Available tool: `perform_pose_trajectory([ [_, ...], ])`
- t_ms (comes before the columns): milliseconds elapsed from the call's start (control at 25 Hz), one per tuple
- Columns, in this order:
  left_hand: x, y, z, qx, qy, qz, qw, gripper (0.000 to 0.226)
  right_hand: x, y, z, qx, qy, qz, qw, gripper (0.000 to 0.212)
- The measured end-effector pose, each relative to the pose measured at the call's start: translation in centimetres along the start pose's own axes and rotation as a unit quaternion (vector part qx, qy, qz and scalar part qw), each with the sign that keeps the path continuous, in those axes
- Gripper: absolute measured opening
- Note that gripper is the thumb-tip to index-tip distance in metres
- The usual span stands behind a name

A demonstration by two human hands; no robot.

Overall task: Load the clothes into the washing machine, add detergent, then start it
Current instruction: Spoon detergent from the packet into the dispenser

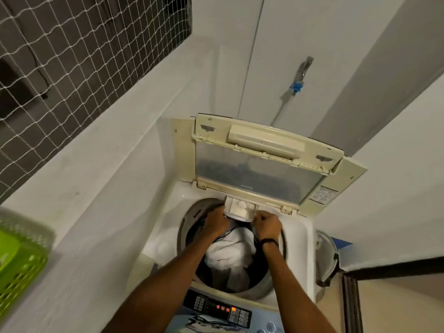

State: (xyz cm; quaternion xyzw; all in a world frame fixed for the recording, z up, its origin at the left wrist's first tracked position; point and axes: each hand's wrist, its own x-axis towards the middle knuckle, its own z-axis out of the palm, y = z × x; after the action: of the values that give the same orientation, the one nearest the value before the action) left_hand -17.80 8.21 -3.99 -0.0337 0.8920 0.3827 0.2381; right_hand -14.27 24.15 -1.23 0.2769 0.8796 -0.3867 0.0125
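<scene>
Now white and dark clothes [230, 251] lie in the drum [186, 224] of the washing machine [298, 236], its lid [259, 169] raised. At the drum's far rim, the left hand [217, 223] and right hand [268, 224] grip the detergent drawer [240, 209] with curled fingers, one at each end. A green laundry basket [16, 267] sits far left.

Both hands grip the detergent drawer [240, 211] at the drum's far rim – left hand [217, 223], right hand [268, 225] – above white clothes [230, 252]; lid [259, 162] raised.
</scene>
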Motion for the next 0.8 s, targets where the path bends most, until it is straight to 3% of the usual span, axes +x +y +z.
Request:
perform_pose_trajectory([
  [200,1.4,-0.6,0.9,0.014,-0.002,-0.025,1.0,0.052,-1.3,1.0,2.0,-0.095,0.037,-0.137,0.985,0.033],
  [320,2.7,-2.5,1.9,0.001,-0.007,-0.019,1.0,0.053,-1.4,0.7,1.4,-0.061,0.064,-0.11,0.99,0.022],
  [440,1.6,-2.3,1.0,-0.02,0.004,-0.026,0.999,0.05,-2.2,-0.2,0.0,0.035,0.085,-0.011,0.996,0.018],
  [560,-1.9,-0.1,-2.0,-0.051,0.05,-0.013,0.997,0.042,-3.9,-1.8,-2.4,0.168,0.051,0.074,0.982,0.022],
  [720,-6.4,0.5,-5.6,-0.094,0.113,-0.003,0.989,0.047,-6.2,-4.6,-4.6,0.424,-0.031,0.154,0.892,0.016],
  [800,-8.9,0.2,-7.7,-0.11,0.153,0.006,0.982,0.042,-7.1,-6.8,-5.1,0.471,-0.084,0.167,0.862,0.005],
])
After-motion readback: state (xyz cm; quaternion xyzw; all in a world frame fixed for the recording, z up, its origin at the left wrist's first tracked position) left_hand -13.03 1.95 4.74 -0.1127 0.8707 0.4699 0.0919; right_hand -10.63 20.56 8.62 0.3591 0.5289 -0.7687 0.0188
